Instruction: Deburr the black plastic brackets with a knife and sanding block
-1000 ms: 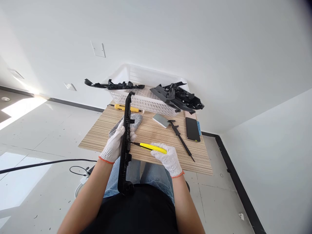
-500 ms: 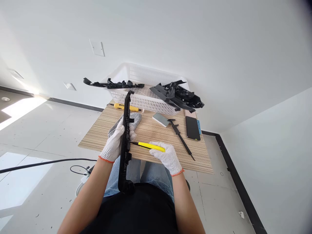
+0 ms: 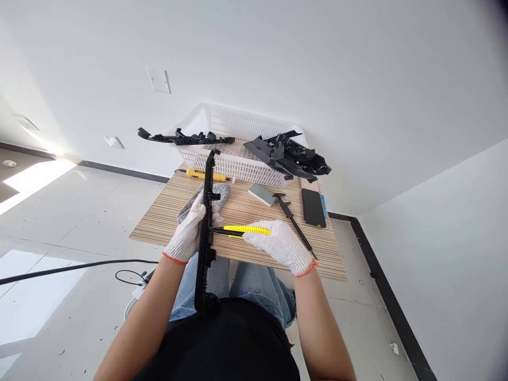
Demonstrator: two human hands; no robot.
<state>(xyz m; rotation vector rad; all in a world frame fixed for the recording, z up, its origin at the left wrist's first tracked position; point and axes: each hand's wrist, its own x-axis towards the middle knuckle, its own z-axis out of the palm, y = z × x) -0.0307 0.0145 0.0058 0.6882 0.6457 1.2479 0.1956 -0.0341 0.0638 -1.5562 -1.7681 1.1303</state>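
A long black plastic trim piece (image 3: pixel 204 241) stands nearly upright in the picture, its lower end near my lap. My left hand (image 3: pixel 191 225), in a white knit glove with an orange cuff, is closed around its middle. In my right hand (image 3: pixel 280 244), gloved the same way, is a yellow-handled utility knife (image 3: pixel 246 229). The knife points left, and its dark tip meets the right edge of the trim piece, just below my left fingers. Whether the tip presses into the plastic is too small to tell.
Behind my hands a white plastic basket (image 3: pixel 238 165) holds more black plastic parts (image 3: pixel 288 153). On the striped table (image 3: pixel 238 209) lie a yellow tool (image 3: pixel 206 174), a grey cloth (image 3: pixel 222 194), a small grey block (image 3: pixel 262 194), a black caliper (image 3: pixel 293 219) and a phone (image 3: pixel 313 208).
My right wrist has swung to the right and turned, and the knife's handle has risen to lie more level. Its tip stays at the trim piece. My left hand has barely moved.
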